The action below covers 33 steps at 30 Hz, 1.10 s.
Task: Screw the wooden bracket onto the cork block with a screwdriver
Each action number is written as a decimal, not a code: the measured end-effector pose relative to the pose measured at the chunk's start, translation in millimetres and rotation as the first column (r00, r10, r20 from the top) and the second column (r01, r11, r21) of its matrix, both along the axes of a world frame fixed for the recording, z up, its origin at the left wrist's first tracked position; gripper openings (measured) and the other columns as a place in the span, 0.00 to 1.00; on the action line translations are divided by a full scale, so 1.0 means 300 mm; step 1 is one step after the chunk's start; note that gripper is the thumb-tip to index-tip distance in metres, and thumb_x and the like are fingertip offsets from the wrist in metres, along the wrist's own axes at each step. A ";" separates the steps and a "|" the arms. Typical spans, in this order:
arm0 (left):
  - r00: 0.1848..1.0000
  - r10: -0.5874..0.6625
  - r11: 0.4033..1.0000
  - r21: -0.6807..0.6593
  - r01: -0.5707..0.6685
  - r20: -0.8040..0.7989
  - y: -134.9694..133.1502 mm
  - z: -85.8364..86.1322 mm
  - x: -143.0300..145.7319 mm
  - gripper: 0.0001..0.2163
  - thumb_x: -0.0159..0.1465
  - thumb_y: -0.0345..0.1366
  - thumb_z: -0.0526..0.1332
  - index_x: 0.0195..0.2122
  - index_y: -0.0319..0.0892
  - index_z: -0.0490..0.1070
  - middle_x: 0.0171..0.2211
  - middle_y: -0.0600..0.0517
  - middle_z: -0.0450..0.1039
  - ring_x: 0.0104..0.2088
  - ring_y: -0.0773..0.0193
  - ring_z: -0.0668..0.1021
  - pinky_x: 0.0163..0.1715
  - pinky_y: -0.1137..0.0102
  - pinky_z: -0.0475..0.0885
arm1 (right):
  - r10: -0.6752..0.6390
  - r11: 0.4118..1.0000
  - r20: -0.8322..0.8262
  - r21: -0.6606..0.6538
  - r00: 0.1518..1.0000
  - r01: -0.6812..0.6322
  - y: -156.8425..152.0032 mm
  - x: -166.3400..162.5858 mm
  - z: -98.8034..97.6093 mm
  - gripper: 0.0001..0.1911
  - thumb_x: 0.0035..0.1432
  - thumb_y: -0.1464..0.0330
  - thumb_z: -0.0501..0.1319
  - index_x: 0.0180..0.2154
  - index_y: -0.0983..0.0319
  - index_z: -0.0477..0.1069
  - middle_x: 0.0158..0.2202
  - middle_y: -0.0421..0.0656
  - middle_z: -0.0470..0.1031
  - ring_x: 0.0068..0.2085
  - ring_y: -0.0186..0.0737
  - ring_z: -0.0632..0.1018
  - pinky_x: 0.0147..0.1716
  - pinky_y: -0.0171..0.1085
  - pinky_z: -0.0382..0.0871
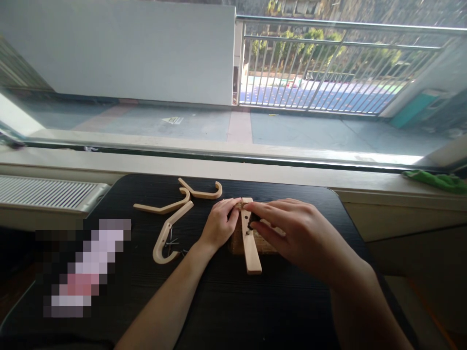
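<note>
A straight light wooden strip lies on a brown block in the middle of the black table. My left hand is curled, its fingertips pinching the strip's far end. My right hand reaches over from the right, thumb and forefinger pinched on a small dark part against the strip. Three curved wooden hooks lie to the left: one at the back, one beside it, one nearest my left hand.
Small dark screws lie by the nearest hook. A blurred pink patch covers the table's left part. A radiator stands at left, a window sill behind, a green cloth on its right end.
</note>
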<state>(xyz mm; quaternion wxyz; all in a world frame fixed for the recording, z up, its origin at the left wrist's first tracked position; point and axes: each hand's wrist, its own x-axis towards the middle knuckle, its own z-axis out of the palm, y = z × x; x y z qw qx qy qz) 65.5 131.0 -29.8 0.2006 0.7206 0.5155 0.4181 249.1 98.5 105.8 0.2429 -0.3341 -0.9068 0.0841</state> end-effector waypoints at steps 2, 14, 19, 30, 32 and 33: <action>1.000 0.000 1.000 0.006 0.000 -0.003 0.000 0.000 0.000 0.13 0.67 0.32 0.53 0.47 0.38 0.76 0.47 0.44 0.80 0.49 0.55 0.79 0.54 0.60 0.73 | -0.016 1.000 0.016 0.018 1.000 0.015 0.002 0.001 -0.002 0.08 0.67 0.69 0.57 0.44 0.64 0.74 0.39 0.47 0.81 0.35 0.44 0.81 0.35 0.40 0.70; 1.000 -0.005 1.000 0.005 0.005 -0.008 -0.002 -0.001 -0.002 0.14 0.67 0.32 0.53 0.47 0.37 0.76 0.46 0.43 0.80 0.48 0.55 0.80 0.53 0.60 0.73 | -0.040 0.999 0.039 0.037 0.998 0.039 0.000 -0.006 -0.002 0.08 0.67 0.68 0.57 0.42 0.62 0.73 0.36 0.45 0.80 0.33 0.43 0.78 0.34 0.39 0.67; 1.000 0.002 1.000 -0.010 -0.002 -0.005 -0.003 0.004 -0.003 0.14 0.67 0.33 0.53 0.47 0.38 0.76 0.46 0.43 0.80 0.48 0.55 0.80 0.54 0.60 0.73 | -0.042 0.999 0.042 0.018 0.998 0.041 -0.002 -0.011 -0.002 0.08 0.67 0.67 0.57 0.42 0.61 0.73 0.36 0.44 0.80 0.34 0.43 0.78 0.34 0.39 0.67; 1.000 -0.018 0.999 -0.042 0.018 0.008 -0.002 0.008 -0.003 0.13 0.66 0.32 0.53 0.47 0.40 0.75 0.47 0.44 0.80 0.49 0.55 0.79 0.55 0.59 0.72 | -0.067 0.997 0.063 -0.031 0.996 0.069 -0.002 -0.010 0.003 0.07 0.67 0.66 0.58 0.41 0.61 0.73 0.29 0.41 0.76 0.29 0.38 0.73 0.31 0.36 0.61; 1.000 -0.025 0.998 -0.050 0.024 -0.001 -0.002 0.012 -0.004 0.14 0.67 0.32 0.53 0.48 0.41 0.75 0.48 0.45 0.80 0.50 0.55 0.79 0.55 0.58 0.71 | -0.070 0.997 0.060 -0.038 0.996 0.072 -0.001 -0.010 0.003 0.07 0.66 0.66 0.59 0.41 0.61 0.73 0.28 0.41 0.75 0.29 0.38 0.73 0.30 0.36 0.60; 1.000 -0.028 0.998 -0.054 0.027 -0.007 -0.002 0.014 -0.004 0.14 0.67 0.33 0.53 0.48 0.40 0.75 0.48 0.45 0.79 0.50 0.55 0.78 0.55 0.58 0.71 | -0.070 0.997 0.057 -0.041 0.996 0.072 0.000 -0.010 0.003 0.06 0.66 0.66 0.60 0.42 0.62 0.73 0.28 0.41 0.75 0.29 0.37 0.73 0.30 0.36 0.60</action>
